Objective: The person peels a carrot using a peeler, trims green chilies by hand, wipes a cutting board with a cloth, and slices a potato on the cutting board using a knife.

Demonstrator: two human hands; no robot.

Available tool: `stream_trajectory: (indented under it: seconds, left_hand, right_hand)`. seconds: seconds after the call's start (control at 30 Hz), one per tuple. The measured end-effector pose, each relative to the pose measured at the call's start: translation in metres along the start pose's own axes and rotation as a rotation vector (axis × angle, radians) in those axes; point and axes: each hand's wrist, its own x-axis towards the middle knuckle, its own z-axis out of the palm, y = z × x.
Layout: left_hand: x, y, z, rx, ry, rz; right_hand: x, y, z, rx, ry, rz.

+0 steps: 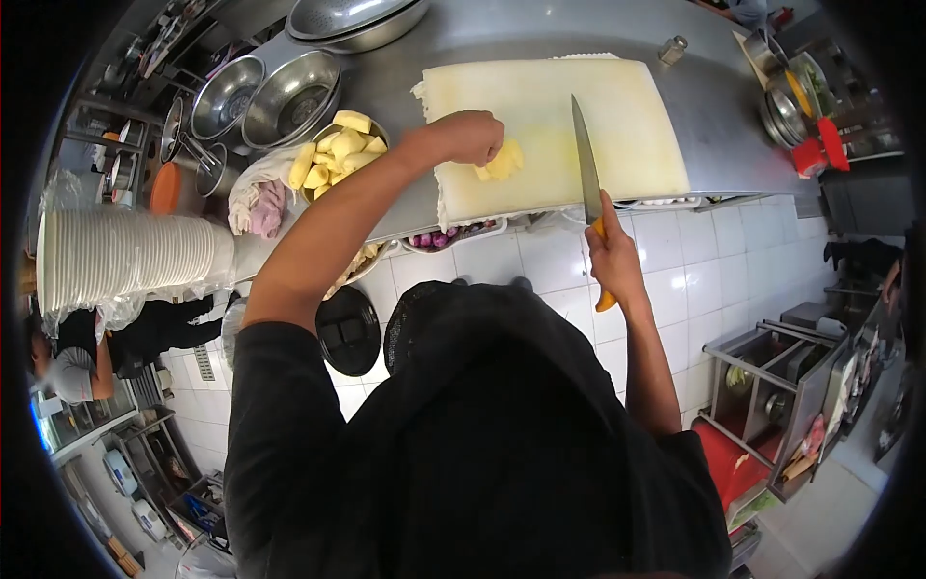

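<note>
On the metal counter lies a large pale cutting board (540, 96). My left hand (473, 137) is closed over its left part, beside a small pile of cut yellow pieces (503, 162); what the fingers hold, if anything, is hidden. My right hand (614, 256) grips the yellow handle of a long knife (585, 159) at the board's front edge. The blade points away from me over the board, right of the pile. A bowl of peeled yellow pieces (340, 152) stands left of the board, partly behind my left forearm.
Metal bowls (289, 96) and a cloth (258, 198) are at the left, near stacked white containers (135, 253). A small shaker (672, 50) stands behind the board's right corner. Below the counter edge is a tray of purple pieces (432, 237). A person (82, 372) is at far left.
</note>
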Motion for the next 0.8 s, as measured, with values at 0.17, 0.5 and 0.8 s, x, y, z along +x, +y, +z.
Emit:
stream_trajectory:
  seconds: [0.17,0.5,0.8]
  left_hand:
    - [-0.019,-0.001,0.027,-0.118,0.473,0.021]
    - [-0.009,0.027,0.078,-0.118,0.841,-0.023]
    - [-0.006,0.024,0.084,-0.131,0.811,0.0]
  right_hand:
    - [-0.003,-0.001,0.003,-0.09,0.054,-0.093]
    - [0.023,-0.047,0.025,-0.193,-0.044,-0.327]
    - [0.018,-0.075,0.021,-0.341,-0.151,-0.231]
